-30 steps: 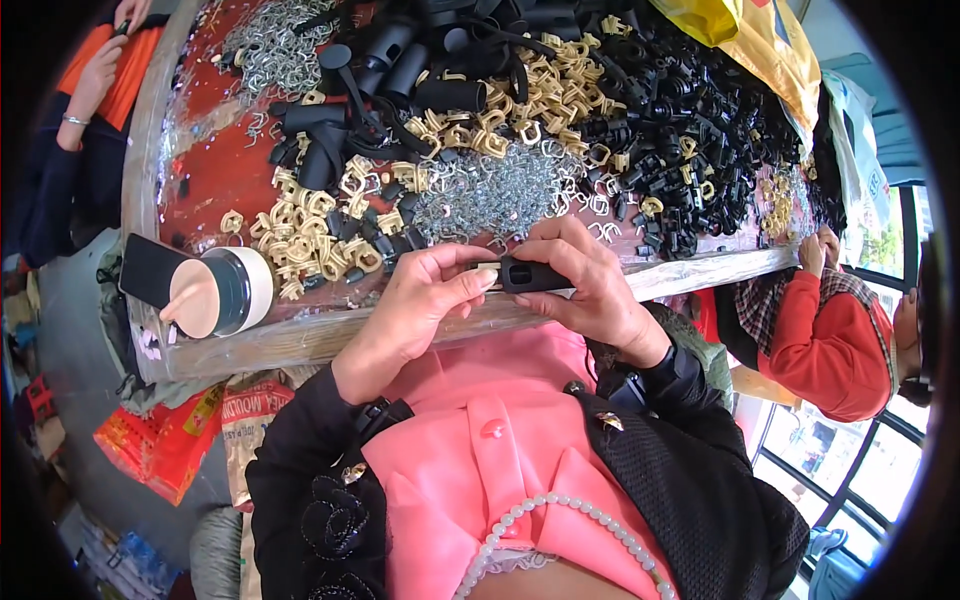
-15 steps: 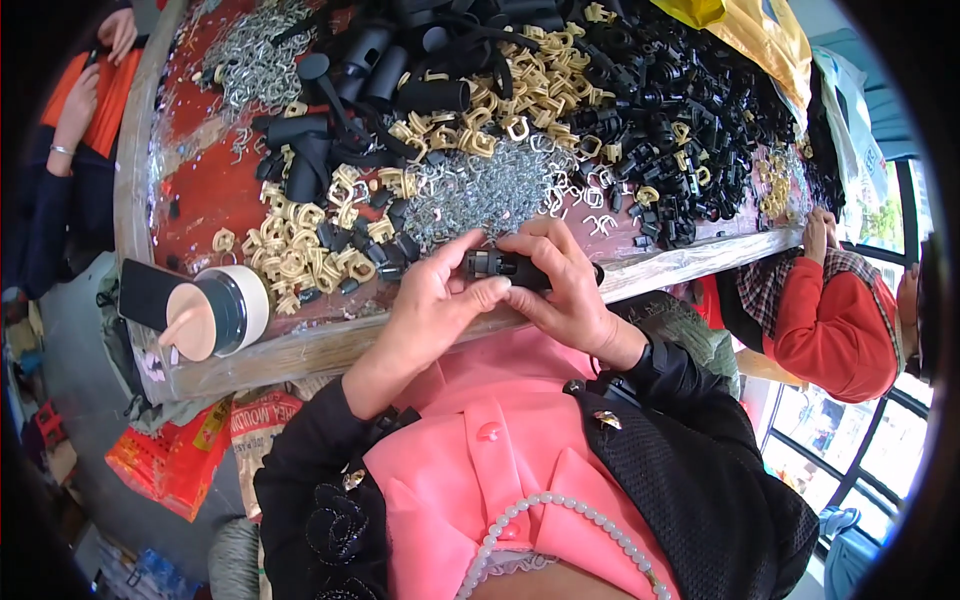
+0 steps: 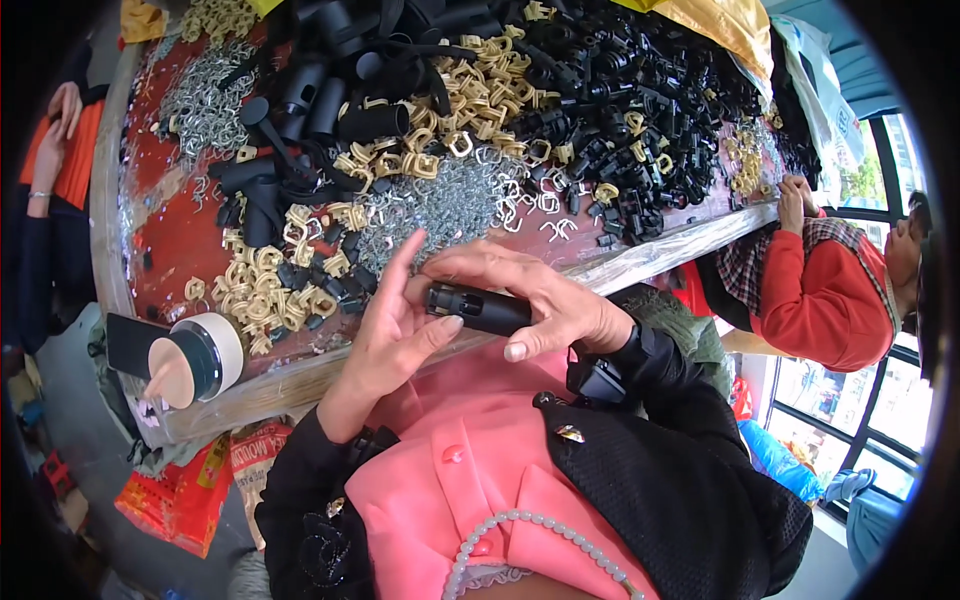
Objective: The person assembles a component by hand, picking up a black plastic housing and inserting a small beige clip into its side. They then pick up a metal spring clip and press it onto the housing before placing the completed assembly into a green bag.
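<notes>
Over the table's near edge I hold a black plastic tube (image 3: 490, 311) lying crosswise, with a slotted fitting at its left end. My left hand (image 3: 392, 335) pinches that slotted end, thumb below and index finger stretched upward. My right hand (image 3: 560, 295) curls its fingers over the top of the tube, its thumb beneath. Just beyond my hands lies a heap of small silver metal clips (image 3: 430, 205). Beige plastic clips (image 3: 265, 290) and small black pieces lie beyond my left hand.
A wooden rim (image 3: 290, 383) edges the red table. Black tubes with straps (image 3: 300, 95) and a big heap of black parts (image 3: 640, 110) lie farther back. A lidded cup (image 3: 205, 355) and a phone (image 3: 135, 343) stand at left. People sit at both sides, one with a red sleeve (image 3: 820, 310).
My hands have opened out somewhat around the tube, and more of it shows. My right thumb has come away from my left thumb. The view has shifted, so the table contents appear farther left.
</notes>
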### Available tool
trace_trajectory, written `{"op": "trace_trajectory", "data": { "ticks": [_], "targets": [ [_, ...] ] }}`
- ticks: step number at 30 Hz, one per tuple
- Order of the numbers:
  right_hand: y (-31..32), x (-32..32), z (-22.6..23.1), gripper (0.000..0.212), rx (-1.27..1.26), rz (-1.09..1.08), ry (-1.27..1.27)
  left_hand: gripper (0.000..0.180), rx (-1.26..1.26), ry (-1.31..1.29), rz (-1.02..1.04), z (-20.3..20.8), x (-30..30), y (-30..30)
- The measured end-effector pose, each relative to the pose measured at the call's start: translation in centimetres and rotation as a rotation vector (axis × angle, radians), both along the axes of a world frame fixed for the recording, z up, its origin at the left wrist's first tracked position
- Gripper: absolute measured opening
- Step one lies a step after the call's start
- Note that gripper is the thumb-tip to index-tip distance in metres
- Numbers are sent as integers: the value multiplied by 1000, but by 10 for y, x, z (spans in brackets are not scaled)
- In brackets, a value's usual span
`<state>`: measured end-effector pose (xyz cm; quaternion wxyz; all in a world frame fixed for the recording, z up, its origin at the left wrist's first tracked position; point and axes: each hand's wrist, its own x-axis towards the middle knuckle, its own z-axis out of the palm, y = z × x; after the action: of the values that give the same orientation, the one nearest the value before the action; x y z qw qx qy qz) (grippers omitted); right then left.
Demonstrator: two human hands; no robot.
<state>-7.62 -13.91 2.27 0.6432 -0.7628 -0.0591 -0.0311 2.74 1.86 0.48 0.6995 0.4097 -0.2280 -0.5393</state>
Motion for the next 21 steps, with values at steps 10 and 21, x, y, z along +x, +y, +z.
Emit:
{"op": "trace_trajectory", "data": {
  "ticks": [10,21],
  "targets": [
    [13,3,-7,88,55,58,-73,79,24,74,23,-8,-3,5],
    [28,-5,-5,78,525,-121,-3,77,76,208,99,-6,-9,3]
  ]
}}
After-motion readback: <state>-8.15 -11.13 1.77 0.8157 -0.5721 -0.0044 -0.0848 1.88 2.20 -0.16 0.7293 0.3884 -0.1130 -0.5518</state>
